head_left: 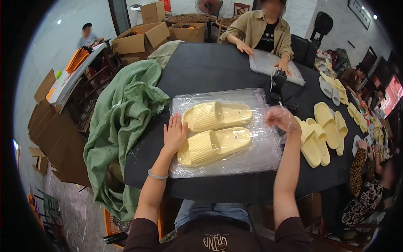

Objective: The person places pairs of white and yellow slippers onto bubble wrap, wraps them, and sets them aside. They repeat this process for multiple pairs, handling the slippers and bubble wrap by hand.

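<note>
A pair of pale yellow slippers (216, 145) lies side by side, toes to the left, in a clear plastic bag on a stack of clear plastic bags (226, 170). My left hand (175, 133) rests flat at their toe ends, fingers stretched out and holding nothing. At the bag's right end, beyond the heels, my right hand (283, 119) is raised with its fingers bent and pinched on the clear film. That hand is slightly blurred, and its fingertips are partly behind the film.
More yellow slippers (312, 142) lie to the right on the black table (197, 63). Green cloth (126, 101) hangs over the left edge. A black stand (278, 86) is beyond my right hand. Across the table a person (264, 31) handles clear bags (268, 65). Cardboard boxes (140, 40) stand behind.
</note>
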